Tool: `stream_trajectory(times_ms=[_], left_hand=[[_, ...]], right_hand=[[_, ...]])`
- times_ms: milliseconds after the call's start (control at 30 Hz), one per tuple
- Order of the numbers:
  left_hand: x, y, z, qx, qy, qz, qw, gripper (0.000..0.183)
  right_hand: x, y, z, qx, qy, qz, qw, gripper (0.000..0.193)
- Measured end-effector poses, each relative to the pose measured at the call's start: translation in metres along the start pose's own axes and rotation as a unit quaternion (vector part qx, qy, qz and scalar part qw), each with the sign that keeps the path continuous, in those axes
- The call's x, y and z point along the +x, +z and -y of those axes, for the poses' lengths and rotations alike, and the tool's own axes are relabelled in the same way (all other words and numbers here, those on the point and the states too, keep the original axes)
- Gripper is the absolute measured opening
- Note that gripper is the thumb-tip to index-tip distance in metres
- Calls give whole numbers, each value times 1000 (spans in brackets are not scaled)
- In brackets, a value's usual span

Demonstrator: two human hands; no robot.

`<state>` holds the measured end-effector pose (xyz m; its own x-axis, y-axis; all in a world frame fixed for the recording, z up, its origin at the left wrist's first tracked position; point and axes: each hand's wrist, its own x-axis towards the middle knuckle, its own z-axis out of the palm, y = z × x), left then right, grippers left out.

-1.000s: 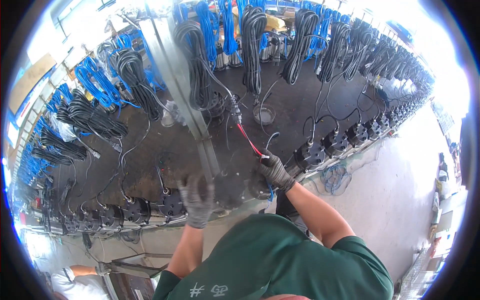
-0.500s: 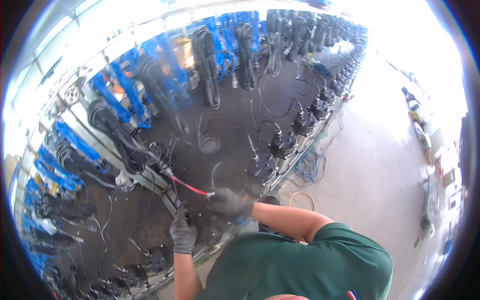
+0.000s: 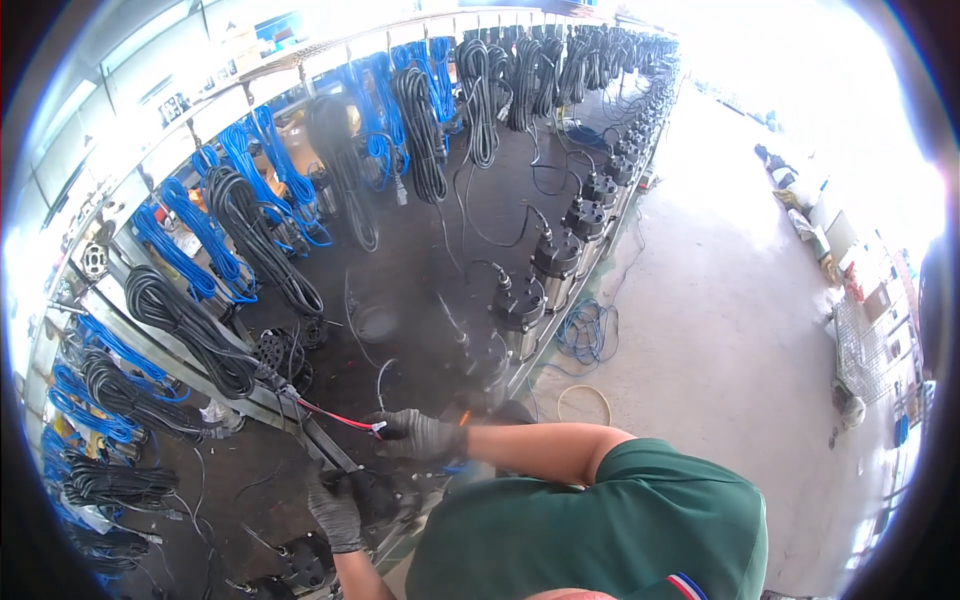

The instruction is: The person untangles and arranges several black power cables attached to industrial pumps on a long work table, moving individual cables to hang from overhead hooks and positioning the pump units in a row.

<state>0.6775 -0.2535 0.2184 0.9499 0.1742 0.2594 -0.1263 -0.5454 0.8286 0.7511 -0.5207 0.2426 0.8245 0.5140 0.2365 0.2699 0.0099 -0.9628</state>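
Note:
My right hand (image 3: 425, 436), in a grey glove with dark fingers, pinches the end of a red wire (image 3: 335, 413) near its whitish tip. This wire runs leftward to the end of a thick black cable, whose coil (image 3: 190, 325) hangs at the left. Lower and closer to me, my left hand (image 3: 338, 512), gloved alike, has its fingers curled next to a round black pump top (image 3: 375, 497). What the left fingers hold is dark and cannot be made out. A metal bar (image 3: 328, 443) lies between the hands and the coil.
Black-topped pumps (image 3: 517, 303) stand in a row along the bench edge (image 3: 530, 365), running into the distance. Black and blue cable coils (image 3: 240, 230) hang from a rail above the dark bench top. A blue hose (image 3: 585, 332) and a pale ring (image 3: 584, 404) lie on the floor at right.
The view has shifted, so the bench and both hands appear lower and farther left. My right hand keeps its pinch on the red wire; the left stays by the pump top.

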Motion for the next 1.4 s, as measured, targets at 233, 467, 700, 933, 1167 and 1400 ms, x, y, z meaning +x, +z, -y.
stream_trajectory(times_ms=[233, 467, 700, 933, 1167, 1400], left_hand=[[0, 6, -22, 138, 19, -25, 990, 63], [10, 22, -46, 237, 173, -21, 956, 48], [6, 21, -38, 218, 165, -33, 961, 41], [7, 19, -43, 217, 171, -37, 960, 42], [8, 16, -59, 169, 165, -39, 971, 42], [9, 9, -54, 164, 191, -14, 968, 41]], right_hand=[[2, -2, 6, 16, 27, 15, 999, 51], [8, 5, -3, -25, -18, -15, 999, 48], [7, 6, 8, 46, 82, -1, 996, 51], [2, 2, 39, 162, 98, 60, 980, 44], [41, 8, 57, 105, 30, 127, 986, 38], [97, -9, 95, 86, 110, 87, 986, 39]])
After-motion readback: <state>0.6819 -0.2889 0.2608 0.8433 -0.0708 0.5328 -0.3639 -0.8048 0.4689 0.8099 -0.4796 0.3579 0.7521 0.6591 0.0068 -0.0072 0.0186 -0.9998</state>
